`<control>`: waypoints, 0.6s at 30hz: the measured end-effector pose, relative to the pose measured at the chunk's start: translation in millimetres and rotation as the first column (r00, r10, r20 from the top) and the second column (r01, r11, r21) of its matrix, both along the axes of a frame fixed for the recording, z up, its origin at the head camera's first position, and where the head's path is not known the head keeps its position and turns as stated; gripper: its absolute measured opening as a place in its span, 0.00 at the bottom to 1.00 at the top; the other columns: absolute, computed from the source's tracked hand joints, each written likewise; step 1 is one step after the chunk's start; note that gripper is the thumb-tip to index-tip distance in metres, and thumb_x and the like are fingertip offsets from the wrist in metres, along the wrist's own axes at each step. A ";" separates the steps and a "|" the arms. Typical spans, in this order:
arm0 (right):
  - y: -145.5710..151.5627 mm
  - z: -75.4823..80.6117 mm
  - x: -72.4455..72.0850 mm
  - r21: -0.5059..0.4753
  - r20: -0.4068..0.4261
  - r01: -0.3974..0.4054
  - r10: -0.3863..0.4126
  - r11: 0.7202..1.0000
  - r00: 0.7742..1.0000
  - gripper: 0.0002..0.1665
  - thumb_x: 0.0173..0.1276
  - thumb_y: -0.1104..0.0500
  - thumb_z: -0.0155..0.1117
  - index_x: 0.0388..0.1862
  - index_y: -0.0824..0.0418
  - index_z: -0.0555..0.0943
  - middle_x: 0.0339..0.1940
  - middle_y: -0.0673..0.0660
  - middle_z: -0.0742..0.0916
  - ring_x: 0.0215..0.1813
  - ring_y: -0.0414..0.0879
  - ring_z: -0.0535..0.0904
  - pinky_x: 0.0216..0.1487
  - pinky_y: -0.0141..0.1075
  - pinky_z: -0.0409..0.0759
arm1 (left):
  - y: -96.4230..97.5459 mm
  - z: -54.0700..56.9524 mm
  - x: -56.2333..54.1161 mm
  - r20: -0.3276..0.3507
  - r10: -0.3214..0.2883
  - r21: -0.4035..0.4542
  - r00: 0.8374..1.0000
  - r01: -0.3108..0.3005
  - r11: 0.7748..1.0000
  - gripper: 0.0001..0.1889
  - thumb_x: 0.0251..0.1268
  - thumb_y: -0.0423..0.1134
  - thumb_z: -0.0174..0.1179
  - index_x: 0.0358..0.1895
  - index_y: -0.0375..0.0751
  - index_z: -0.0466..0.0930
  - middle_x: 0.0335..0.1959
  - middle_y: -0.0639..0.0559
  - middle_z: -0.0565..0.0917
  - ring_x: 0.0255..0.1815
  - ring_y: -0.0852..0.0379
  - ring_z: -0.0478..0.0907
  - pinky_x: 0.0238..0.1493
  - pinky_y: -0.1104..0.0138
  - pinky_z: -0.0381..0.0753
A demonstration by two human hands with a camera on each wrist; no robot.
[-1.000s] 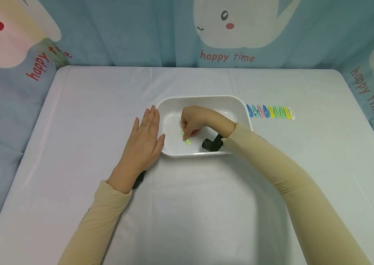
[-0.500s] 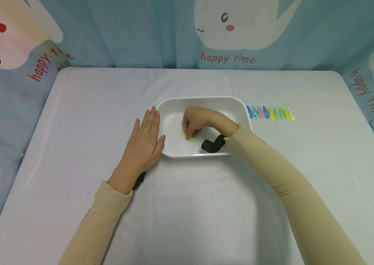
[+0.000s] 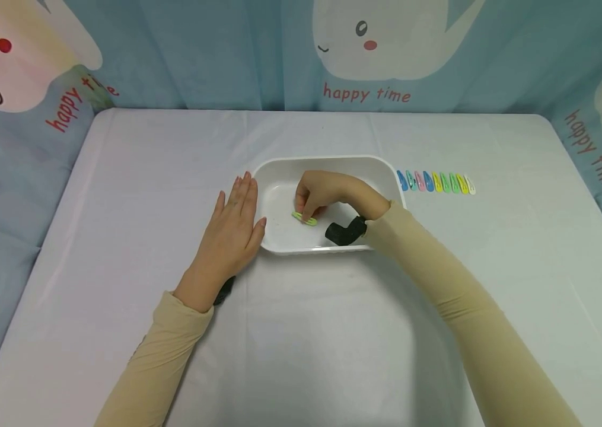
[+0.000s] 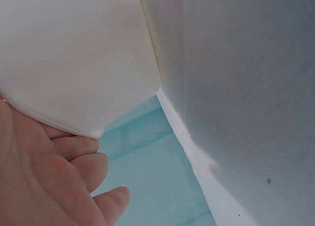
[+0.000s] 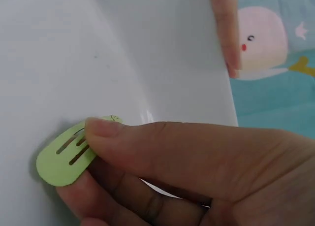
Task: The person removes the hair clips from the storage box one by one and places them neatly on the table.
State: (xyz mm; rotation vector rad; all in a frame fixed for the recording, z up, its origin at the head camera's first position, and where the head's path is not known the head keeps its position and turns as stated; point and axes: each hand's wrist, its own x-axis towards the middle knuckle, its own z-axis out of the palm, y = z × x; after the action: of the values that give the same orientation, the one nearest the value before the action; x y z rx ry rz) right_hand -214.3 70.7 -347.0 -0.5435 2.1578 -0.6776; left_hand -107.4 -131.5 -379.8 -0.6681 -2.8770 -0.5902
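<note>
A light green snap hair clip [image 5: 61,164] is pinched between the thumb and fingers of my right hand [image 3: 322,191], low inside a white plastic tray [image 3: 274,237]. In the right wrist view the clip's wide slotted end sticks out past the thumb, and its narrow tip shows just beyond. My left hand [image 3: 228,231] lies with straight fingers along the tray's left rim. The left wrist view shows those fingers [image 4: 88,169] touching the tray's outer edge from beside it.
Right of the tray, a row of several hair clips [image 3: 438,182] in blue, green, pink, yellow and white lies on the white table [image 3: 498,237]. A black wrist camera [image 3: 344,232] hangs under the right wrist, over the tray. A blue patterned curtain [image 3: 226,53] stands behind the table.
In the tray, the green clip has turned from a steep slant to a flatter one under my right fingers. That hand has shifted slightly right; my left hand has stayed put.
</note>
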 end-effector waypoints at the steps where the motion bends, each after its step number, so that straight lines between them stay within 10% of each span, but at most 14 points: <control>1: 0.4 0.8 0.0 -0.004 0.000 0.002 -0.002 1.000 1.000 0.05 0.53 0.69 0.69 0.23 0.63 0.80 0.19 0.51 0.79 0.23 0.41 0.73 0.28 0.31 0.75 | 0.0 -0.1 0.0 0.002 0.000 0.000 1.000 0.000 1.000 0.33 0.71 0.43 0.40 0.72 0.25 0.46 0.75 0.36 0.46 0.75 0.46 0.40 0.70 0.46 0.42; 18: 12.0 14.8 2.7 -0.111 -0.025 0.058 -0.061 0.992 0.998 0.04 0.54 0.69 0.67 0.26 0.66 0.79 0.21 0.53 0.81 0.24 0.43 0.73 0.30 0.32 0.74 | -0.2 0.2 0.3 0.004 0.001 -0.013 1.000 -0.001 1.000 0.33 0.71 0.43 0.40 0.72 0.25 0.45 0.75 0.36 0.45 0.76 0.46 0.39 0.70 0.46 0.42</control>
State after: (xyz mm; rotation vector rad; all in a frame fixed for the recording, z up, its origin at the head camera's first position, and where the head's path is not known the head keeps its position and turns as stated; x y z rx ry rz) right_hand -211.6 82.8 -332.2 -0.5513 2.1797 -0.8306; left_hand -107.1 -131.7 -379.6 -0.6682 -2.8867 -0.5741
